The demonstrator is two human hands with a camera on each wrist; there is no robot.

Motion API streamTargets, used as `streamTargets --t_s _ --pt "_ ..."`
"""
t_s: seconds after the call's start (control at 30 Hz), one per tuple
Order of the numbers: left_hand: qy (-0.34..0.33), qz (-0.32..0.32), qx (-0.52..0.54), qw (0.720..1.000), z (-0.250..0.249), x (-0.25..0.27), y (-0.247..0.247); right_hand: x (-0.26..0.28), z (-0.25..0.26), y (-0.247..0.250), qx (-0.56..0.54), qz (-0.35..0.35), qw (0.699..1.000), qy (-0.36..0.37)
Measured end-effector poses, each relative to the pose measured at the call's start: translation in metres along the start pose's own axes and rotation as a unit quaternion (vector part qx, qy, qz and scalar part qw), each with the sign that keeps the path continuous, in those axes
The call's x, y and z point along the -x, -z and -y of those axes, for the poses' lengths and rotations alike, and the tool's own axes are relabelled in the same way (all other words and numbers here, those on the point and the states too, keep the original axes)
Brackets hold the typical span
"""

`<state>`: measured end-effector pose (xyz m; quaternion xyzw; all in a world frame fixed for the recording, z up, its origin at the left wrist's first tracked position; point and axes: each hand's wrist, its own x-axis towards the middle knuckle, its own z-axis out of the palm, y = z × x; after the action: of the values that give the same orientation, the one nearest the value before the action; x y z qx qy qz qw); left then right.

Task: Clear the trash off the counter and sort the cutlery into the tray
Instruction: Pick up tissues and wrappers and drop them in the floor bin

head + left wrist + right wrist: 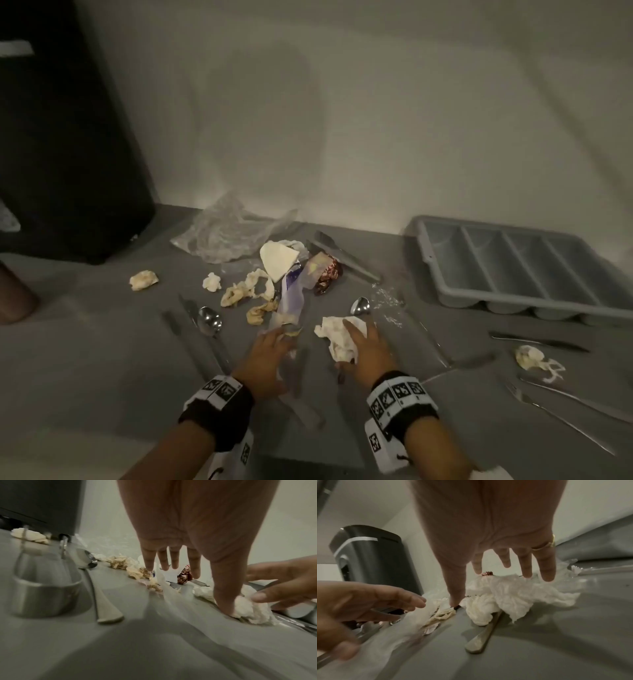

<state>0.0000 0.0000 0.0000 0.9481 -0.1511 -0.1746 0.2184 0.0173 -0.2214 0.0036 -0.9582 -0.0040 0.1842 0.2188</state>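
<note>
Trash lies mid-counter: a crumpled white napkin [337, 337], a purple and white wrapper [291, 301], a brown foil wrapper [328, 274] and several tan tissue wads [144, 280]. My right hand [359, 342] hovers over the napkin [513, 595] with its fingers straight and spread, the thumb down at the napkin's left edge. A utensil handle [481, 638] pokes out from under it. My left hand [274, 342] reaches to the wrapper's near end, fingers straight, gripping nothing. The grey cutlery tray [442, 240] sits at the back right with nothing showing in its compartments.
A black bin [61, 137] stands at the back left, a clear plastic bag [229, 233] by the wall. Spoons [209, 320] [360, 306] and knives [342, 255] lie among the trash. On the right lie a knife [537, 341], a fork [548, 411] and a tissue [531, 356].
</note>
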Motion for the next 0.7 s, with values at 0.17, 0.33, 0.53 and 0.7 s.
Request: streamTargets --t_s 0.17,0.33,0.53,0.7 --pt "-0.046 0.094 -0.042 0.994 0.023 -0.016 -0.004 -0.027 0.003 -0.017 0.036 0.019 0.999 -0.036" --pt "-0.133 0.101 -0.141 0.976 0.047 -0.020 -0.023 -0.035 -0.002 -0.021 0.029 0.029 0.999 -0.025" --pt "-0.140 0.037 0.001 0.989 0.047 -0.026 -0.030 -0.011 -0.020 -0.014 -0.188 -0.188 0.964 -0.030" --pt "-0.085 0.044 0.156 0.983 0.037 -0.030 -0.022 0.044 -0.042 0.011 -0.323 -0.297 0.896 -0.071"
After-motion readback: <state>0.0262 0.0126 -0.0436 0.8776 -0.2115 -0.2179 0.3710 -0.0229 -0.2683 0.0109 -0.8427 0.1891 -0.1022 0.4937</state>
